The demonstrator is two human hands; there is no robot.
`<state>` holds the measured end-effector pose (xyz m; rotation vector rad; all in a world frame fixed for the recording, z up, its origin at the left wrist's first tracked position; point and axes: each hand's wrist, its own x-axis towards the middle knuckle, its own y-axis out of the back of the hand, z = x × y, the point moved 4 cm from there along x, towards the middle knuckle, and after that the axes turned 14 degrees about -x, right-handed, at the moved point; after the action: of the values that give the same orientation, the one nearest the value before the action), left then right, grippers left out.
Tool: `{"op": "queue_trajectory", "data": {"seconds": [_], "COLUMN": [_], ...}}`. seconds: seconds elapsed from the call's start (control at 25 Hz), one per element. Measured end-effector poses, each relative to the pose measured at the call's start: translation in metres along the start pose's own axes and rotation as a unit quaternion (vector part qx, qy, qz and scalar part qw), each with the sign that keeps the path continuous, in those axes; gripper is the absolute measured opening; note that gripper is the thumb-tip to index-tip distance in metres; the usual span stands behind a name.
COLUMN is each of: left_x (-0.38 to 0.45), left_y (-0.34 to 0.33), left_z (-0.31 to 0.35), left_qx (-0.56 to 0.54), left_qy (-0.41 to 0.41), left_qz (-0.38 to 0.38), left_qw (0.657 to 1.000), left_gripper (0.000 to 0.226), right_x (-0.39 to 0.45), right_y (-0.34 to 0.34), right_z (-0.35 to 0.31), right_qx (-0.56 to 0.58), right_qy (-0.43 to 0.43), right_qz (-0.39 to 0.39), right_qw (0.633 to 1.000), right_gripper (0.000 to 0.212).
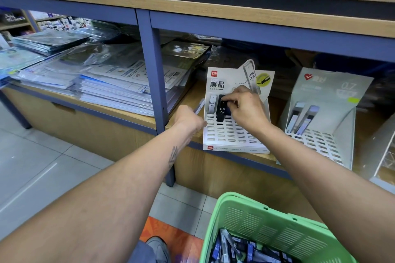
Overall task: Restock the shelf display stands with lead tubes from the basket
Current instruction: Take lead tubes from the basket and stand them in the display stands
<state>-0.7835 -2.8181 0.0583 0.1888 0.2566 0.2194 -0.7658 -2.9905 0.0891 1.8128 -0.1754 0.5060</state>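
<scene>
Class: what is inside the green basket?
The green basket holds a loose pile of lead tubes, black, blue and clear. Its lower part is cut off by the frame, so the full contents cannot be seen.

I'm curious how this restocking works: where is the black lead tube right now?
In the head view, right of centre, the black lead tube stands in the white display stand, pinched by the right hand, beside a white tube.
</scene>
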Motion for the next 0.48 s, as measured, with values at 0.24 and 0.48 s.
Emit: {"op": "queue_trajectory", "data": {"seconds": [0.24,0.48], "left_x": [-0.017,-0.036], "left_y": [-0.002,-0.023], "left_z": [0.020,0.018], "left_qx": [-0.150,-0.106], "left_qy": [0.006,0.054], "left_qz": [-0.170,-0.332], "left_qw": [0.974,0.936], "left_gripper": [0.008,0.009], "right_x": [-0.008,-0.016], "right_y": [0.022,0.036], "right_z": [-0.011,0.010], "right_qx": [0.336,0.459], "right_qy": [-0.083,-0.135], "right_qz": [-0.074,-0.083], "right_qw": [0.935,0.874], "right_gripper": [0.035,0.009]}}
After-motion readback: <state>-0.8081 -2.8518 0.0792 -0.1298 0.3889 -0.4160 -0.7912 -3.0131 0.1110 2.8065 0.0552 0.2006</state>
